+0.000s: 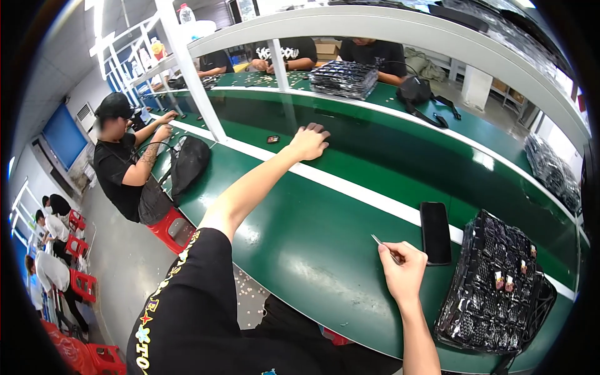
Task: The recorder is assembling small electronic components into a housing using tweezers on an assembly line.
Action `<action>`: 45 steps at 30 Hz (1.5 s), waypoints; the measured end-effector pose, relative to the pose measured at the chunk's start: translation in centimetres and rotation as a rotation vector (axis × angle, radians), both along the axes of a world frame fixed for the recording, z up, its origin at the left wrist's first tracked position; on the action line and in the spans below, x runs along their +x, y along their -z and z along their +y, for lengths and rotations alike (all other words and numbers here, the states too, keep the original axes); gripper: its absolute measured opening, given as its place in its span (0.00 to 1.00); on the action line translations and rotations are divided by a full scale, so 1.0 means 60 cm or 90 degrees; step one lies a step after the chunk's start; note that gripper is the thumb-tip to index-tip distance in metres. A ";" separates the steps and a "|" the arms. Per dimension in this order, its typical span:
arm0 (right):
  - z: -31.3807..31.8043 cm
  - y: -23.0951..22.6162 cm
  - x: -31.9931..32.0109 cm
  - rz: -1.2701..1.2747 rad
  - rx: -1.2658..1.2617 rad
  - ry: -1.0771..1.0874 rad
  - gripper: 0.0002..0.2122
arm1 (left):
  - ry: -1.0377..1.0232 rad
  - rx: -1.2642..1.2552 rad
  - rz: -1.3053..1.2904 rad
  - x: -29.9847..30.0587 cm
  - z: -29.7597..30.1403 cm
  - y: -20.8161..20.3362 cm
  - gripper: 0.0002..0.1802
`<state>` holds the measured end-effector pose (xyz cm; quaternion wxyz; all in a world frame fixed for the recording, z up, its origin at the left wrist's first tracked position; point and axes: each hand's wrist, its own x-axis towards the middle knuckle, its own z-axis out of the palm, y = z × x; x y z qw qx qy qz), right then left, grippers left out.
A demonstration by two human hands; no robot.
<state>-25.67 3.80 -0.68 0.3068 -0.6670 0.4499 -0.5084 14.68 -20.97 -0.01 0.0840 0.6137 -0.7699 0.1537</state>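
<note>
**One hand flat on a green sunken strip, the other gripping a pointed metal tool**

A seated person's left hand [309,142] reaches over a white strip [350,192] onto the darker green surface beyond. Its fingers are spread and slightly bent, palm down; whether anything lies beneath them cannot be told. A small dark piece [273,139] lies near it, to the left, apart from the fingers. The right hand [405,269] is curled around a pointed metal tool [377,241], its tip aimed up and left above the green table [312,262].

A sideways sweep of the left hand could knock the small piece out of reach. Swinging the right hand rightward could bump the phone [435,233] just beside it, or jar the stack of black trays [494,287] beyond, spilling the loose little parts [499,281] on top.
</note>
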 end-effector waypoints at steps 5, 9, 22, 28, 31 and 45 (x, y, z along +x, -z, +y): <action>0.000 -0.001 -0.002 0.027 0.034 0.020 0.04 | -0.253 -0.031 0.105 0.140 0.024 0.046 0.25; 0.001 0.002 -0.006 0.032 0.073 0.039 0.04 | -0.240 -0.086 0.150 0.135 0.024 0.056 0.17; -0.001 0.016 -0.035 -0.074 0.178 0.082 0.04 | 0.329 0.139 0.440 -0.129 0.187 -0.006 0.18; -0.009 0.001 -0.010 -0.147 0.232 0.050 0.05 | 0.564 0.243 0.460 -0.180 0.300 -0.008 0.34; -0.006 -0.003 -0.014 -0.143 0.212 0.049 0.05 | 0.486 0.208 0.453 -0.180 0.309 -0.017 0.42; -0.004 -0.006 -0.003 -0.096 0.184 0.030 0.06 | 0.368 0.248 0.407 -0.144 0.312 -0.023 0.46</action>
